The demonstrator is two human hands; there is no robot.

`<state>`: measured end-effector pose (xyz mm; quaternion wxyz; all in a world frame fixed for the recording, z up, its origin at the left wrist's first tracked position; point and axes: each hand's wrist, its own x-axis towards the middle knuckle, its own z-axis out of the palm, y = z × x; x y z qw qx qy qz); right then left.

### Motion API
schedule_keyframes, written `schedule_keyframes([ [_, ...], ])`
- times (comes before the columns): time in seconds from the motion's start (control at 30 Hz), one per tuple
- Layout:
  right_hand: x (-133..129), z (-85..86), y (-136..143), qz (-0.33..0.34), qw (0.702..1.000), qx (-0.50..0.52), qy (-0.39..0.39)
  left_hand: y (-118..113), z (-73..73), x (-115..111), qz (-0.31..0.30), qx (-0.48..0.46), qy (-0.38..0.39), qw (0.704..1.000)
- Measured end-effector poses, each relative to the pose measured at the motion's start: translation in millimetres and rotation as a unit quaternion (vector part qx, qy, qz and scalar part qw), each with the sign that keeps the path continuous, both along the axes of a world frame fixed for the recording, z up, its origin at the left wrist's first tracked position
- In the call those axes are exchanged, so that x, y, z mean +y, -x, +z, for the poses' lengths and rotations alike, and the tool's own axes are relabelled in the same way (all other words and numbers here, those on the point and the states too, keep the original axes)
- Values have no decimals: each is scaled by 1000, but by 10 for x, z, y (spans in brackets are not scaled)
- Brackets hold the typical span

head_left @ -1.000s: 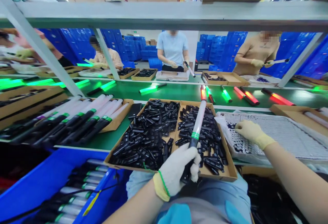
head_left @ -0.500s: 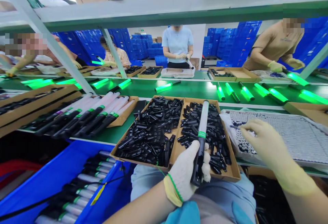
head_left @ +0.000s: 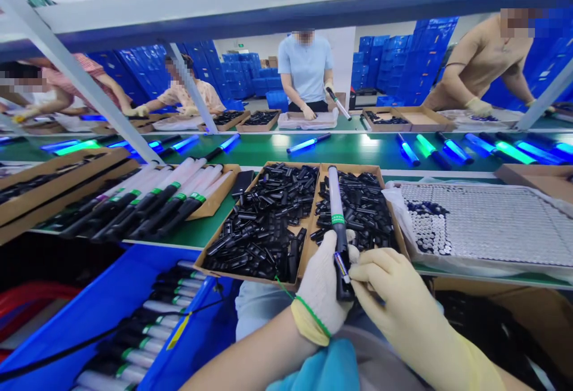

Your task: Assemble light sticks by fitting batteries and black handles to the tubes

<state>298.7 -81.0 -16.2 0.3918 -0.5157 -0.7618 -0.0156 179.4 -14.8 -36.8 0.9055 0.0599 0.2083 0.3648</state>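
Note:
My left hand [head_left: 320,283], in a white knit glove, is wrapped round the black handle of a light stick [head_left: 335,197]. The stick has a frosted white tube and a green band, and it points away from me. An opening shows in the side of its handle. At that opening my right hand [head_left: 394,289], in a pale yellow glove, pinches a small blue-and-silver battery [head_left: 341,267] at its near end. Under the stick's tube lies a cardboard box [head_left: 308,254] of small black plastic parts. To the right stands a tray of batteries [head_left: 492,224], upright in rows.
Finished-looking light sticks [head_left: 174,194] lie piled on the left of the bench. A blue bin [head_left: 192,325] below holds several more. Lit sticks [head_left: 308,143] lie on the green conveyor [head_left: 259,152]. Co-workers sit or stand across it. A white shelf beam [head_left: 268,3] crosses above.
My right hand has come from the battery tray to the stick's handle with a battery. The stick has shifted slightly left. Most lit sticks have turned from green to blue.

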Motion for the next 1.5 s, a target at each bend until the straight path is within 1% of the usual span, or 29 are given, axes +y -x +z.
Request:
schedule_keyframes([
  [0.07, 25, -18, 31, -3, 1000, -16, 13, 11, -41, 6, 1, -27, 12, 1000],
  [0.13, 58, -39, 52, -4, 999, -35, 24, 23, -96, 13, -3, -56, 44, 997],
  [0.2, 93, -50, 56, 13, 998, -53, 33, 34, -141, 18, -9, -87, 82, 993],
  [0.27, 128, -44, 48, 29, 997, -63, 44, 39, -153, 21, -7, -112, 107, 988],
  [0.33, 162, -17, 39, 33, 995, -80, 45, 32, -118, 20, 2, -123, 120, 985],
  [0.43, 209, 45, 15, 40, 988, -151, 9, 3, 5, 13, 12, -80, 118, 990],
  [0.5, 228, 87, -21, 52, 976, -210, -24, -12, 90, 5, 19, -32, 85, 996],
  [0.57, 228, 119, -75, 67, 968, -236, -49, -14, 147, -1, 23, 1, 42, 999],
  [0.63, 203, 135, -128, 76, 972, -209, -74, 0, 166, -3, 6, 18, 12, 1000],
  [0.7, 159, 136, -156, 76, 979, -166, -87, 22, 151, 2, -12, 23, 1, 1000],
  [0.77, 110, 127, -145, 79, 982, -153, -76, 41, 113, 9, -22, 16, 1, 1000],
  [0.87, 61, 110, -83, 84, 981, -170, -41, 50, 47, 14, -42, -11, 9, 999],
  [0.93, 53, 98, -52, 73, 982, -169, -47, 41, 17, 13, -40, -15, 14, 999],
  [1.03, 64, 78, -54, 49, 983, -154, -91, 22, 9, 10, -22, 3, 19, 1000],
  [1.1, 73, 72, -69, 44, 982, -153, -103, 18, 19, 9, -30, 2, 28, 999],
  [1.27, 56, 102, -52, 65, 983, -160, -62, 61, 30, 15, -41, -30, 83, 995],
  [1.37, 41, 94, -22, 63, 990, -120, -36, 90, 25, 12, -57, -34, 91, 994],
  [1.5, 82, -17, -13, 39, 998, -35, -19, 90, 34, -1, -46, -26, 80, 995],
])
